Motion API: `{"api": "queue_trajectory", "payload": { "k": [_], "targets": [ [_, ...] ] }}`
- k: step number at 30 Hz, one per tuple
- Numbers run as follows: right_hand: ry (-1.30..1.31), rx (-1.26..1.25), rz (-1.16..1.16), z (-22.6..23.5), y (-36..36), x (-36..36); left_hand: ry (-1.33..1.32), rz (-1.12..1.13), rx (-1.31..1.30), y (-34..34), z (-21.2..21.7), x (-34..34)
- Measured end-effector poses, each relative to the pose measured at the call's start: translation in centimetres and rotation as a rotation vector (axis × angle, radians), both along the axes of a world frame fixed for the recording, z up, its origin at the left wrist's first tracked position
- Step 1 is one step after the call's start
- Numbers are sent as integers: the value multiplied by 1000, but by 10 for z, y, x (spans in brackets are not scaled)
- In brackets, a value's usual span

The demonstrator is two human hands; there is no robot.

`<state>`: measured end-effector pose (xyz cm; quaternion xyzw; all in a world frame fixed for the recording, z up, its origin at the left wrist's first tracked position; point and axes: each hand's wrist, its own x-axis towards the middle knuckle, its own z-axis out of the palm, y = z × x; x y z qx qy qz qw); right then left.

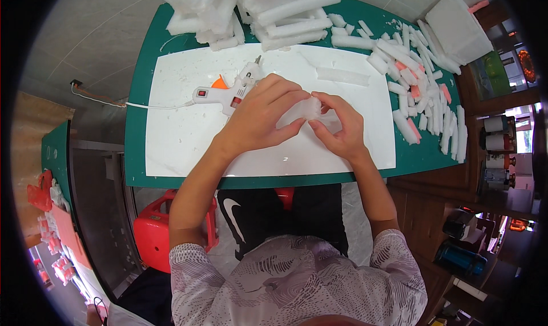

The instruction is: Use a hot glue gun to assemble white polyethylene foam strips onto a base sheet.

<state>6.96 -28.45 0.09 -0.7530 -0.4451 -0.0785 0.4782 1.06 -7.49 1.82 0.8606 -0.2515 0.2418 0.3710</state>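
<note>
My left hand (264, 115) and my right hand (340, 127) meet over a white board (182, 137) on a green table (137, 126). Both pinch the same small white foam piece (310, 109), the left from the left side, the right from below and the right. A white glue gun (228, 91) with an orange trigger lies on the board just left of my left hand, its cord trailing off to the left. A single white foam strip (342, 75) lies on the board beyond my right hand.
Stacks of white foam strips (257, 9) sit at the table's far edge. Several cut white and pink foam pieces (422, 92) cover the right side. A white foam block (456, 29) is at far right. A red stool (157, 229) stands below the table's near edge.
</note>
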Motion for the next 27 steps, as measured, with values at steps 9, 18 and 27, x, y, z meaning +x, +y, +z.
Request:
{"api": "queue_trajectory", "payload": {
  "k": [9,18,27],
  "targets": [
    [1,7,-1,0,0,0,2,-1,4,0,1,0],
    [6,-2,-5,1,1,-1,4,-2,-3,0,1,0],
    [8,-13,-4,0,1,-1,0,-5,-5,0,2,0]
  ]
}}
